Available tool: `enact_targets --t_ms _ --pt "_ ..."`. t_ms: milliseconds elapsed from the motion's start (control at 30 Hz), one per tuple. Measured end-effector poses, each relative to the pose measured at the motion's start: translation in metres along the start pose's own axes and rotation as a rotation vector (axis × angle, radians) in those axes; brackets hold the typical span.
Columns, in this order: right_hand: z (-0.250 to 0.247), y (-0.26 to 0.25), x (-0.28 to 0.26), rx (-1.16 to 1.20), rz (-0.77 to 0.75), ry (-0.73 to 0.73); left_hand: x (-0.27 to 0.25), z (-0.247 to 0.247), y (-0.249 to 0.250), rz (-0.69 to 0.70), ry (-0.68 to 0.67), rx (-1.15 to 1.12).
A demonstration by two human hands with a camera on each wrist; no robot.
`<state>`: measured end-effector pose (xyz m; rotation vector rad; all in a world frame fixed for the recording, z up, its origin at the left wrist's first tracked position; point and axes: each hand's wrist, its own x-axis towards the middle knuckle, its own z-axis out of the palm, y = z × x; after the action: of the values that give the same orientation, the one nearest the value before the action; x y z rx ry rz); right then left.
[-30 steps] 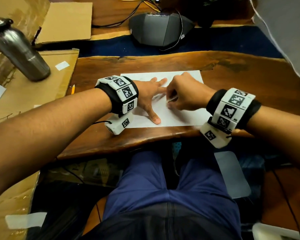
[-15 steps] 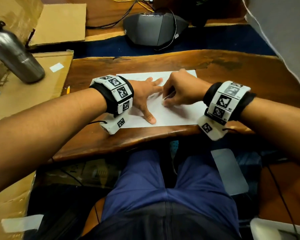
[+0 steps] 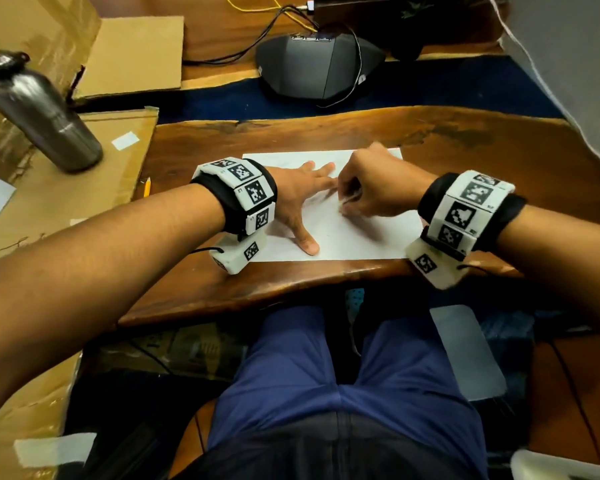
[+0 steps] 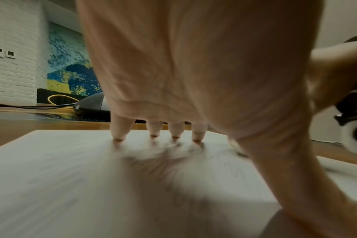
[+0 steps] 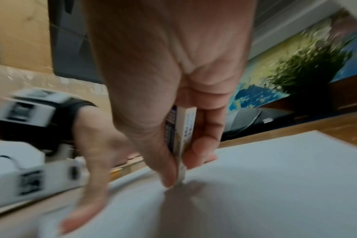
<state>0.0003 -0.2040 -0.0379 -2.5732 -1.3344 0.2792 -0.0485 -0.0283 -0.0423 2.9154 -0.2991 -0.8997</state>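
1 paper sheet (image 3: 361, 237), left hand (image 3: 300, 195) pressing it, fingers straight, right hand (image 3: 378, 190) pinching an eraser (image 5: 183, 128)

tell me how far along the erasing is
Done: the paper lies flat under the left hand. In hand: the right hand pinches the eraser, its tip on the sheet. Left: faint pencil marks show on it, so more rubbing is likely.

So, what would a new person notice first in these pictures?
The left hand presses a white paper sheet flat at the near edge of the wooden desk; the right hand pinches an eraser, tip on the sheet. A steel bottle stands on cardboard at the left.
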Motion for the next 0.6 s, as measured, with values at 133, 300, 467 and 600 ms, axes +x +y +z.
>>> enact_targets --t_ms 133,300,467,600 --pt "0.001 -0.006 -0.006 0.070 -0.049 -0.114 0.004 0.001 -0.003 0.029 0.004 0.002" --pt "-0.007 0.012 0.004 0.024 0.050 0.011 0.002 0.000 0.001 0.016 0.000 0.041" --pt "-0.002 -0.006 -0.005 0.061 -0.076 -0.178 0.002 0.000 0.000 0.032 0.004 0.014" --pt "-0.008 0.013 0.007 0.046 0.038 -0.028 0.000 -0.001 0.002 0.010 -0.006 0.032"
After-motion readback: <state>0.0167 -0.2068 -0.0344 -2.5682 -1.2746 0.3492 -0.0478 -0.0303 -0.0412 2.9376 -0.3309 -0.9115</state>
